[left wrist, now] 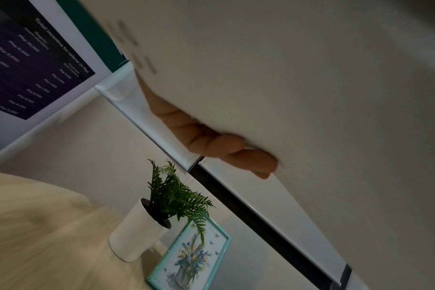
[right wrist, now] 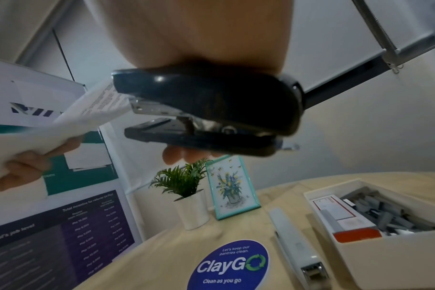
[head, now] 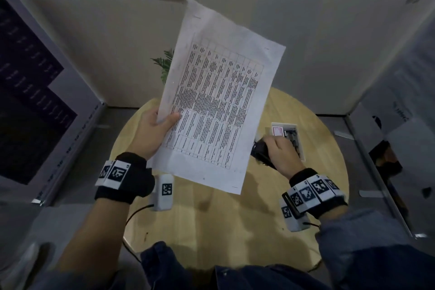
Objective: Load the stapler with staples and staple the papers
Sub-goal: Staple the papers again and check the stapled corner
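Note:
My left hand (head: 154, 133) holds up a stack of printed papers (head: 219, 101) by their lower left edge, thumb on top, above the round wooden table (head: 235, 231). From the left wrist view the fingers (left wrist: 211, 145) curl under the papers (left wrist: 286, 98). My right hand (head: 281, 152) grips a black stapler (head: 261, 152) just right of the papers' lower right edge. In the right wrist view the stapler (right wrist: 211, 109) has its mouth apart, pointing at a paper corner (right wrist: 99, 106) that touches its nose. A white tray (right wrist: 375, 249) holds loose staples (right wrist: 395, 212) and a red staple box (right wrist: 340, 215).
A potted plant (right wrist: 186, 188) and a teal-framed flower picture (right wrist: 230, 186) stand at the table's back. A white stapler (right wrist: 293, 245) and a round blue sticker (right wrist: 230, 264) lie on the table. Wall panels and a poster (head: 30, 92) close in the sides.

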Demonstrator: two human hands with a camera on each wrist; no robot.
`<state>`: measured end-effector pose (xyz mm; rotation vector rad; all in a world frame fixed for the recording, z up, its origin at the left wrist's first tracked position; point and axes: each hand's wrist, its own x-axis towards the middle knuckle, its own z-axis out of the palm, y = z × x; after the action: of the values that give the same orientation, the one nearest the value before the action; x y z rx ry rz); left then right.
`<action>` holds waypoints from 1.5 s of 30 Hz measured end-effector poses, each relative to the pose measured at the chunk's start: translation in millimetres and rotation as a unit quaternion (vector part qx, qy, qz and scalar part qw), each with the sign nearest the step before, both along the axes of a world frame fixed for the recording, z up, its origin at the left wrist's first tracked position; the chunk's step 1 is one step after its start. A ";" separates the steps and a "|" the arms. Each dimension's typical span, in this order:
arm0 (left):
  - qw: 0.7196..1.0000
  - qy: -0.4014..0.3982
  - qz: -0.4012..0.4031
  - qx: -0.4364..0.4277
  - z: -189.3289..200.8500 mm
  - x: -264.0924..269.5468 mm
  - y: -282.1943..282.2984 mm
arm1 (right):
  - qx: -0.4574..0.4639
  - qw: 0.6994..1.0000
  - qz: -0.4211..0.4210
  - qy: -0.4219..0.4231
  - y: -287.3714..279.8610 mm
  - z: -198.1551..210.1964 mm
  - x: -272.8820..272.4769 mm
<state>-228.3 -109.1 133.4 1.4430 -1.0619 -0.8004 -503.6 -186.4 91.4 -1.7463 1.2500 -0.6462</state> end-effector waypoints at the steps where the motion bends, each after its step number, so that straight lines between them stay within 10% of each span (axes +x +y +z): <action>1: 1.000 -0.002 0.000 0.000 0.0 -0.3 0.3 | 0.009 1.000 0.005 -0.011 0.4 0.4 0.4; 45: 0.999 -0.030 -0.028 0.034 7.1 -18.0 -12.5 | -0.097 0.991 -0.037 0.080 0.0 -19.7 14.5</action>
<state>-246.4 -121.6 140.5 1.5079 -1.1338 -0.8457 -489.1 -186.4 71.7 -1.9510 1.4071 -0.7021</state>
